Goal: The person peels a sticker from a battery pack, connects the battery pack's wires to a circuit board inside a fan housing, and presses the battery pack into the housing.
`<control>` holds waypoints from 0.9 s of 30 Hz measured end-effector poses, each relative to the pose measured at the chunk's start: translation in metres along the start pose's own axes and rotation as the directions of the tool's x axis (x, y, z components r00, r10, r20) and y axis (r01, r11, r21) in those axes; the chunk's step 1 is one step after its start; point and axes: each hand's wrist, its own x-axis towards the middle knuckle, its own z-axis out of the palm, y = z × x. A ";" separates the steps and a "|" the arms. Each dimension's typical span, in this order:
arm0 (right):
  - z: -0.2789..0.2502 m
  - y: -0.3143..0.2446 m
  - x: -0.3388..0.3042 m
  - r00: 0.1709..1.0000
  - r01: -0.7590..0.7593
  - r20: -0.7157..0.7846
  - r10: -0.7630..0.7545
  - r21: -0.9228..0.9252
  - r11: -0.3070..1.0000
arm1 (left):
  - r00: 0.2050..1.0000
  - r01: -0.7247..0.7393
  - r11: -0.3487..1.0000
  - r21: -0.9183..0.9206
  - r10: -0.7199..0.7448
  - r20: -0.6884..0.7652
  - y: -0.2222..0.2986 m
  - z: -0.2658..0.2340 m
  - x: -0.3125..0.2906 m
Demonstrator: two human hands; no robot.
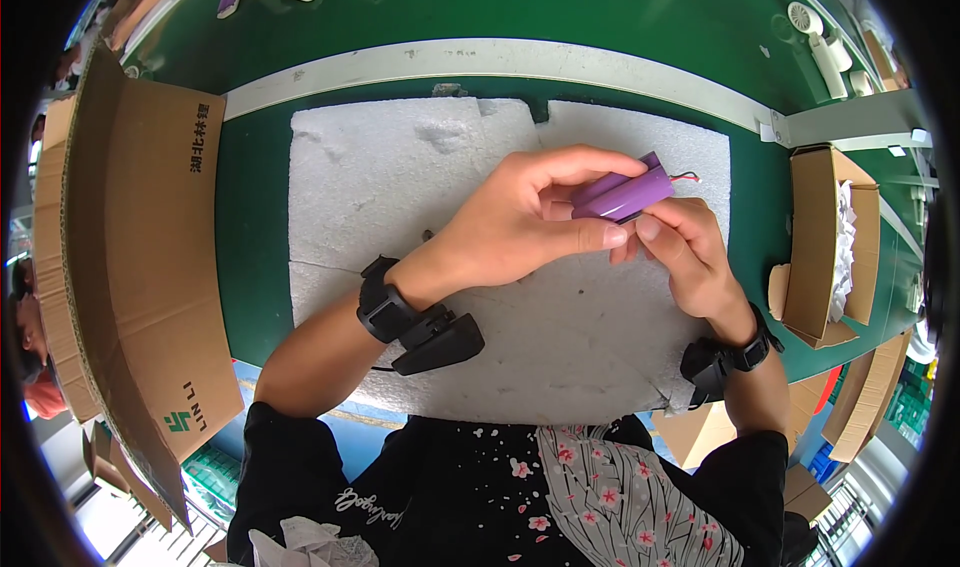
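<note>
While the left hand [500, 212] holds a purple-wrapped pack [628, 197], wires [685, 177] unconnected, what the right hand [692, 255] below grips is unclear.

This looks like a factory workshop, with a green bench [253, 267], foam [385, 167] on it, a carton [150, 227] left, a box [806, 237] right and white devices [826, 63] far right.

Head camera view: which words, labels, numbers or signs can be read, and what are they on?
I'll describe, not copy:
Large cardboard box, left: dark characters near the top; lower down, dark letters beside a green emblem.
Black shirt: white script lettering.
Purple pack: no print I can make out.
</note>
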 end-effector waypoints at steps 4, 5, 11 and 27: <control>0.000 0.000 0.000 1.000 0.001 -0.001 -0.001 -0.002 1.000 | 1.000 0.015 1.000 -0.005 -0.015 0.000 0.001 0.000 0.000; 0.000 0.000 0.000 1.000 0.008 -0.001 -0.008 -0.006 1.000 | 1.000 0.020 1.000 0.002 -0.020 -0.006 0.002 0.000 0.000; 0.002 0.002 -0.001 1.000 0.019 -0.003 -0.019 -0.041 0.999 | 0.999 0.020 1.000 0.023 -0.019 -0.041 -0.001 0.000 -0.001; -0.001 0.002 0.001 0.999 0.047 -0.002 -0.047 -0.038 0.998 | 1.000 0.020 1.000 0.003 -0.020 -0.009 0.001 -0.001 0.000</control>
